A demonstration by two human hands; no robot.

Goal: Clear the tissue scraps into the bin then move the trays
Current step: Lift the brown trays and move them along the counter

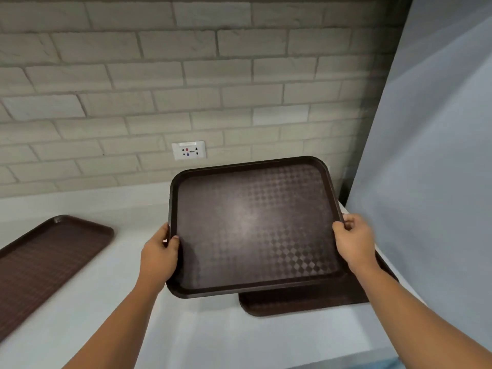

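Both hands are gripping the top tray (pixel 253 227): left hand (pixel 159 258) pinching its left rim, right hand (pixel 352 242) its right, long axis running left-right, bare counter (pixel 213 336) lying nearer.

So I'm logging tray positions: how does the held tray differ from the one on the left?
The held tray is raised off the counter, gripped at its side rims by the left hand and right hand; the left tray lies flat on it, untouched. The held tray shows whole; the left tray is cut by the frame edge. Both are dark brown, textured, empty.
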